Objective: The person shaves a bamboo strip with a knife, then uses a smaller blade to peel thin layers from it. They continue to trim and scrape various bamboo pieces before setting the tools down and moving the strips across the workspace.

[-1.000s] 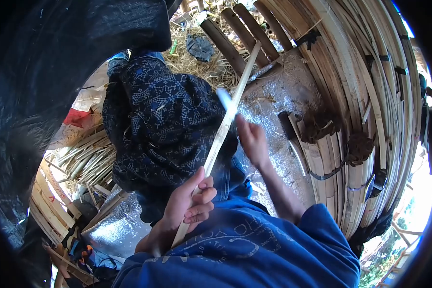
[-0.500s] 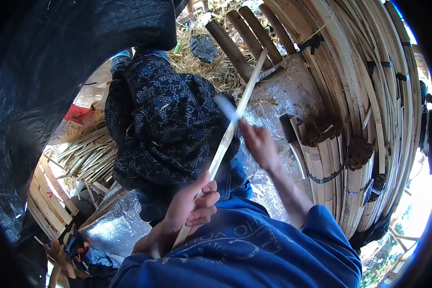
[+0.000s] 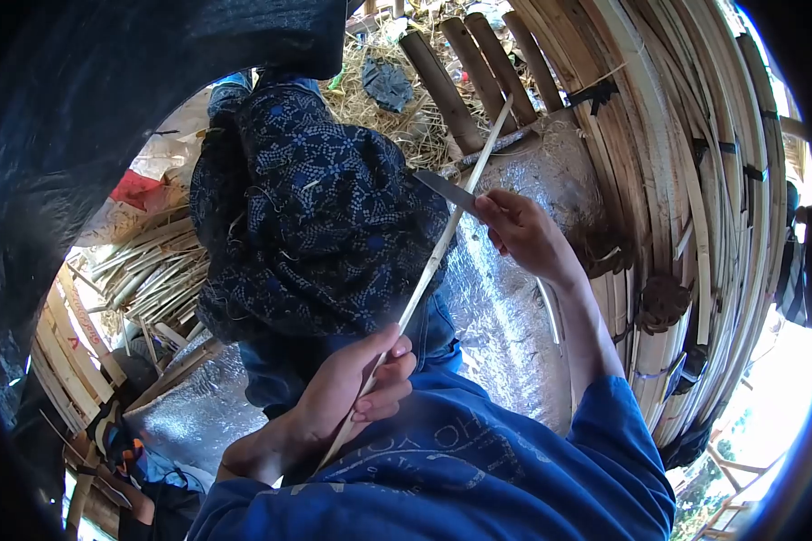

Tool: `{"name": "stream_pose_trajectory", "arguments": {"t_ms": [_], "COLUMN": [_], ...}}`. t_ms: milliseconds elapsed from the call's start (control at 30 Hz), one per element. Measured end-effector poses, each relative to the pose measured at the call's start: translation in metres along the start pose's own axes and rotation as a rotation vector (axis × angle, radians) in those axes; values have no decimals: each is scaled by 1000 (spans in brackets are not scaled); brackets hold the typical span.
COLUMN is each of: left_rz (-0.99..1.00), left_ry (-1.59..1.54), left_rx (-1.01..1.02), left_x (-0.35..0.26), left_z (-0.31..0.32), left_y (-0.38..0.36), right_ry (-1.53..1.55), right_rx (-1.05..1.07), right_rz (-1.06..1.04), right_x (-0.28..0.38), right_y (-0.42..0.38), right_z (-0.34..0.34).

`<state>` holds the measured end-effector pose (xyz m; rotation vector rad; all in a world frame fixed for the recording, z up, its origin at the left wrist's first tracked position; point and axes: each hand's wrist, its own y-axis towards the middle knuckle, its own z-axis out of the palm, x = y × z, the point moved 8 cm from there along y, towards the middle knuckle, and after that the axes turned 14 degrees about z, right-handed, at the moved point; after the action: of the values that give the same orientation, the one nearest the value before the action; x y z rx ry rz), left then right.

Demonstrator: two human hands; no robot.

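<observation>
Seen as a clock face on the head view, a thin wooden stick (image 3: 435, 261) runs slantwise through the middle, from its tip near 1 o'clock down to 7 o'clock. The left hand (image 3: 361, 383), between 6 and 7 o'clock, wraps its fingers around the lower part of the stick, just above the blue shirt (image 3: 451, 496). The right hand (image 3: 519, 236), toward 2 o'clock, is curled around a knife (image 3: 442, 187), whose blade points to 10 o'clock and crosses the stick's upper part; whether the edge bites into the wood, I cannot tell. A dark patterned cloth (image 3: 311, 216) lies over the person's leg at 10 o'clock. Farther out, a heap of thin sticks (image 3: 149, 270) lies at 9 o'clock, tall bundles of wooden strips (image 3: 659, 162) fill 2 to 4 o'clock, and a shiny silver sheet (image 3: 505, 347) covers the ground around 4 o'clock.
</observation>
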<state>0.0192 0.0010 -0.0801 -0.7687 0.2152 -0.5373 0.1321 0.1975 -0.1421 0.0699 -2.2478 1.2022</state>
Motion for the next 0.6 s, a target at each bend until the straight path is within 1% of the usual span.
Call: {"name": "stream_pose_trajectory", "arguments": {"t_ms": [67, 100, 167, 200, 267, 300, 367, 400, 467, 500, 533, 600], "left_rz": [12, 6, -4, -22, -40, -39, -40, -32, -35, -20, -4, 1], "left_ry": [5, -21, -51, -42, -37, -27, -14, -13, -7, 3, 3, -5], "left_rx": [-20, -25, -35, -24, -15, -30, -43, -50, -53, -54, -62, -70], "left_x": [-1, -1, -3, -4, -4, -3, -4, -6, -5, -6, -6, -3], "left_z": [0, 0, 0, 1, 4, 5, 5, 4, 2, 2, 1, 0], "left_y": [0, 1, -1, -2, -3, -3, -2, -2, -4, -3, -2, -4], "right_ry": [-114, -117, -120, -113, -109, -107, -66, -61, 98, 105, 118, 97], "right_rx": [-127, -123, -170, -134, -146, -142, -100, -79, -151, -83, -103, -75], "right_rz": [-53, -51, 38, 34, -59, -56, -28, 8, 116, 150, -261, -236], "right_x": [8, 11, 11, 13, 30, 28, 20, 4, -3, -7, 29, 32], "right_y": [-4, -6, -13, -23, -51, -51, -49, -35, -22, -33, -65, -74], "right_z": [-7, -4, 1, 10, 31, 30, 27, 24, 14, 29, 42, 52]}}
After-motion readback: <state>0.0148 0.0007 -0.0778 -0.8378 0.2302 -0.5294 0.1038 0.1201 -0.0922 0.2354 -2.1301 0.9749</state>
